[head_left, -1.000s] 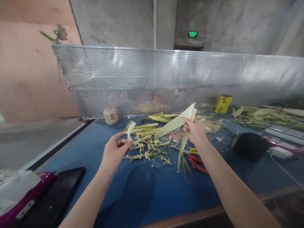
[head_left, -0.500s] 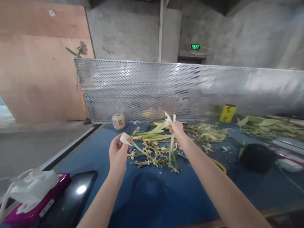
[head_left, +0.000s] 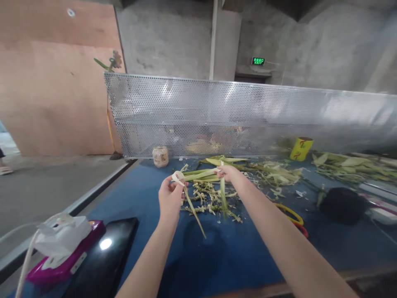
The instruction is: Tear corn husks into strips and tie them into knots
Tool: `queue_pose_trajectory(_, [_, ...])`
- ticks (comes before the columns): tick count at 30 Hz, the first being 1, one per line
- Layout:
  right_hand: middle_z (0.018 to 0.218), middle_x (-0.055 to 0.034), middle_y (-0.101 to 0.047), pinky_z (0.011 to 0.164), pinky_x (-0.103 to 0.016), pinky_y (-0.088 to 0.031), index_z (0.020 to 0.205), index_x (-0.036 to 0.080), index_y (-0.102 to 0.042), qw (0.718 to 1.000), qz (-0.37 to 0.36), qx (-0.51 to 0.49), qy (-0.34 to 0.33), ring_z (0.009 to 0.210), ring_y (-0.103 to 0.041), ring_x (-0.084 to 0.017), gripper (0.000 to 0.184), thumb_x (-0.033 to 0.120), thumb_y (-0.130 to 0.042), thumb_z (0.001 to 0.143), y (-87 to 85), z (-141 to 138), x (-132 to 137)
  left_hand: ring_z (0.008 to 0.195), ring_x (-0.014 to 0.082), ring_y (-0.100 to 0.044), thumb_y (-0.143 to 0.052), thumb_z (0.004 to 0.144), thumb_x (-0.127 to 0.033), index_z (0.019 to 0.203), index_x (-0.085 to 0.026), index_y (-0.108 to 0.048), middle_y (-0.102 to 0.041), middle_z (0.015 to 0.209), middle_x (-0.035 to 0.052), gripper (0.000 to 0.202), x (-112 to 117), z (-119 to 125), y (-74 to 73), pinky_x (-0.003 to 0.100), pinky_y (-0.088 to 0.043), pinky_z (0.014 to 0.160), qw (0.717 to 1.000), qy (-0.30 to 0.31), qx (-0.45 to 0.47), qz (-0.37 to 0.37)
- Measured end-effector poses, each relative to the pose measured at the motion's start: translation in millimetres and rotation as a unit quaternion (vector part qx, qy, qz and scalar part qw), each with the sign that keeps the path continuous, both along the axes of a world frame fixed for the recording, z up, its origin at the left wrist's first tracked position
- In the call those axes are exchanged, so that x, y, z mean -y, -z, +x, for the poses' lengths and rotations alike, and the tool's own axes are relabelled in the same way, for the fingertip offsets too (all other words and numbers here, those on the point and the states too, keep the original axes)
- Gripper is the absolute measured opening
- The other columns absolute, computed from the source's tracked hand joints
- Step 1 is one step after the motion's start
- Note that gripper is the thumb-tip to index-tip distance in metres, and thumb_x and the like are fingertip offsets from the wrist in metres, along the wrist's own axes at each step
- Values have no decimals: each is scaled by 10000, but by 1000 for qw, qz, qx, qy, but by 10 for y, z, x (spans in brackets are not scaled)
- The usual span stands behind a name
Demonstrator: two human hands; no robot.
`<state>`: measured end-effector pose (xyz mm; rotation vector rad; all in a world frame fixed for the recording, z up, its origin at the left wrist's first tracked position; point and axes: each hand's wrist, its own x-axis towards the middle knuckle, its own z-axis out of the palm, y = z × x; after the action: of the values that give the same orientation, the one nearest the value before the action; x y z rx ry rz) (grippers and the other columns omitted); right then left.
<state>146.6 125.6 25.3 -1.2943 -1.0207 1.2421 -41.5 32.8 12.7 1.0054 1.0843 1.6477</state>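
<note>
In my left hand [head_left: 170,194], fingers closed, is a white curled leaf [head_left: 178,177]. Its narrow green tail [head_left: 194,212] hangs down to the right over the blue table [head_left: 186,265]. My right hand [head_left: 228,173] pinches a pale green leaf strip [head_left: 223,194], which hangs below the fingers. Between and behind the hands lie long green leaves [head_left: 198,176]. Just in front of them are stalks with small pale flowers [head_left: 207,194]. Where the hanging strip ends among the stalks is hard to make out.
A perforated metal screen [head_left: 192,103] stands along the back. Near it are a whitish jar-shaped thing [head_left: 160,157] and a yellow roll [head_left: 301,149]. A dark tablet [head_left: 102,256] and purple power strip [head_left: 66,258] lie left. At right are yellow scissors handles [head_left: 288,213] and a black round thing [head_left: 343,205].
My hands have come closer together. The leaf in my left hand now curls into a loop, its tail swung downward. The right-hand strip's upper ends no longer stick up as high.
</note>
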Motion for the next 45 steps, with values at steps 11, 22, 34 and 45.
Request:
queue_pose_trajectory(11, [444, 38, -415, 381, -157, -303, 668, 131, -525, 972, -61, -96, -204, 353, -329, -50, 438, 306, -233, 944, -34, -208, 1074, 454, 132, -563, -648, 631, -240, 1095, -163, -425, -582, 556, -46, 521, 255, 365, -21, 265, -464, 490, 972, 229, -50, 34])
queue_pose_trajectory(22, [497, 12, -515, 351, -148, -219, 663, 126, -509, 943, -67, -80, -315, 374, -415, -50, 320, 409, -514, 812, 146, -35, 1028, 381, 143, -501, -368, 816, -329, 965, -187, -551, -592, 477, 11, 276, 273, 408, 191, 238, -385, 406, 916, 284, -281, 25])
queue_pose_trajectory(34, [601, 51, -485, 382, -144, -241, 782, 159, -510, 919, -21, 38, -391, 436, -341, -26, 163, 190, -629, 676, 136, 179, 1135, 500, 214, -615, -494, 753, -272, 1369, -151, -272, -662, 604, 46, 666, 311, 329, 68, 288, -456, 473, 898, 305, -314, -47])
queue_pose_trajectory(45, [547, 41, -443, 380, -140, -309, 811, 156, -533, 917, -59, -65, -389, 422, -338, -41, 147, 264, -441, 850, -14, 183, 1241, 589, 136, -570, -566, 740, -310, 1224, -218, -425, -607, 729, -10, 512, 381, 288, -280, 253, -448, 564, 906, 198, -360, 102])
